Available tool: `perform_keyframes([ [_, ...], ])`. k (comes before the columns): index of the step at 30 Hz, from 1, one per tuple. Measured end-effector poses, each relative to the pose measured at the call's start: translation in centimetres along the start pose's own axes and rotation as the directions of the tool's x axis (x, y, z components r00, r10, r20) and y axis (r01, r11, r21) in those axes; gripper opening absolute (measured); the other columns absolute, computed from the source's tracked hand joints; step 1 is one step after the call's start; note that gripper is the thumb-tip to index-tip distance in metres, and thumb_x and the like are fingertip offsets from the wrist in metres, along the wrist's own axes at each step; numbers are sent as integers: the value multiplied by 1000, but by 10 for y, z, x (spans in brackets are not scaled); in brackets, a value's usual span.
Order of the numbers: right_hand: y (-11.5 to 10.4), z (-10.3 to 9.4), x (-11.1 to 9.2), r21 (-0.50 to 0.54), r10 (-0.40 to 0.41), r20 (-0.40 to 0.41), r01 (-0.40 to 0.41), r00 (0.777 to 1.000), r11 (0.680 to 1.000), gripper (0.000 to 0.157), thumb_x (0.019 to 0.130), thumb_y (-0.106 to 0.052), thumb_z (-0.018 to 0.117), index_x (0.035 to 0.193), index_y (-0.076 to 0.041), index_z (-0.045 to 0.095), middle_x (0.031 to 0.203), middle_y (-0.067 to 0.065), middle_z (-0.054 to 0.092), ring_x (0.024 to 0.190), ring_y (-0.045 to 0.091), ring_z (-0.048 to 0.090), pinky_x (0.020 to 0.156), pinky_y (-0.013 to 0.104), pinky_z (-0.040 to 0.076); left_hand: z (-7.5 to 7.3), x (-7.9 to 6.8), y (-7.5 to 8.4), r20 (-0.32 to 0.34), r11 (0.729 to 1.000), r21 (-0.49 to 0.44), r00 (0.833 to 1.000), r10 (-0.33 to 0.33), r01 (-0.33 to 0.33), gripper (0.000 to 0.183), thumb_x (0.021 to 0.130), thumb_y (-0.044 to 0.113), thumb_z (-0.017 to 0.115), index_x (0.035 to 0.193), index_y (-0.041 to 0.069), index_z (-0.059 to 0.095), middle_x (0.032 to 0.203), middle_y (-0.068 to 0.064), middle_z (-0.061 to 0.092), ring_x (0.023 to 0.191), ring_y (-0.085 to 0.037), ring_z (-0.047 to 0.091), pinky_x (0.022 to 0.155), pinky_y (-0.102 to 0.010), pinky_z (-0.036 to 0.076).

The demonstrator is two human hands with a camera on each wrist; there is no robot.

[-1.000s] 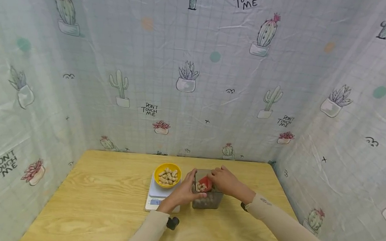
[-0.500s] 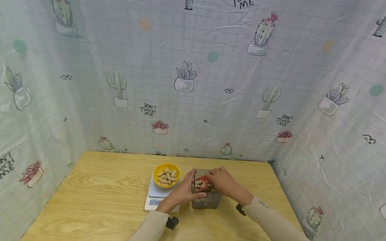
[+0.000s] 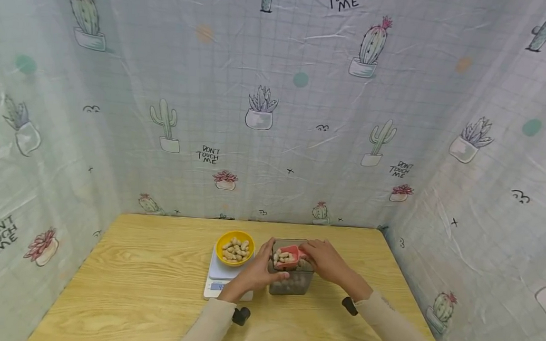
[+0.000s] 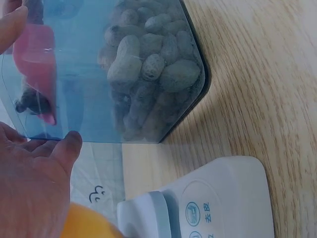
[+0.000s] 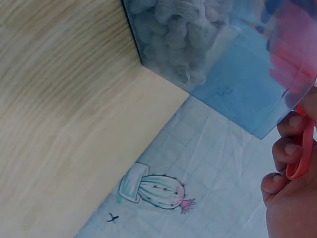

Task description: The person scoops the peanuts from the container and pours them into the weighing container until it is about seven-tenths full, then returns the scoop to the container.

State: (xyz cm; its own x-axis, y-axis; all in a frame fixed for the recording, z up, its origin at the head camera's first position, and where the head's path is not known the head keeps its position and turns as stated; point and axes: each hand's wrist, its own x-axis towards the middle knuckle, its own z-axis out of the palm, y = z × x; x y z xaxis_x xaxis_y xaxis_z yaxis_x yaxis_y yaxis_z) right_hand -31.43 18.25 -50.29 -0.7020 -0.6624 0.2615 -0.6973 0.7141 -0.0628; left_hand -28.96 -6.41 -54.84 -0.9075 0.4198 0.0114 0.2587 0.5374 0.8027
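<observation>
While widely spread left hand clasps bin, right hand curls round scoop handle

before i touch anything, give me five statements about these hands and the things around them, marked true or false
1. The right hand grips the red plastic scoop. True.
2. The scoop is empty. False: it holds tan peanuts in their shells.
3. The left hand grips the smoky rectangular plastic container. True.
4. More peanuts lie in the round yellow bowl. True.
5. The bowl stands directly on the wooden table. False: the bowl stands on the white digital scale.
</observation>
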Motion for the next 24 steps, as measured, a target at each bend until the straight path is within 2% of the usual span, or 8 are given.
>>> perform_keyframes([
  [9,3,9,-8,93,106,-71,-99,992,991,22,99,-24,58,118,-17,64,94,-4,67,89,18,62,73,35,42,1,-1,-2,-2,1000,26,1000,-7,7,107,85,62,65,160,21,-1,166,-15,8,142,-42,36,108,-58,40],
  [15,2,15,-11,142,140,-113,-124,984,982,25,99,-23,58,120,-12,64,100,2,70,94,23,65,77,43,48,2,-1,-3,-7,999,35,1000,-5,6,110,83,68,63,160,22,-2,166,-14,8,143,-42,36,107,-58,40],
  [20,2,18,-14,199,172,-130,-145,976,969,26,99,-22,58,121,-9,64,108,7,71,102,28,65,86,52,50,1,-2,-2,-9,999,39,1000,-7,7,109,84,68,63,160,23,-1,166,-13,8,142,-43,36,107,-58,41],
  [24,2,18,-17,225,194,-148,-158,970,961,25,98,-20,58,119,-9,65,103,5,70,97,25,65,86,51,50,0,-2,-2,-6,999,37,1000,-6,7,108,85,65,63,160,24,-2,166,-13,8,142,-43,36,107,-58,41],
])
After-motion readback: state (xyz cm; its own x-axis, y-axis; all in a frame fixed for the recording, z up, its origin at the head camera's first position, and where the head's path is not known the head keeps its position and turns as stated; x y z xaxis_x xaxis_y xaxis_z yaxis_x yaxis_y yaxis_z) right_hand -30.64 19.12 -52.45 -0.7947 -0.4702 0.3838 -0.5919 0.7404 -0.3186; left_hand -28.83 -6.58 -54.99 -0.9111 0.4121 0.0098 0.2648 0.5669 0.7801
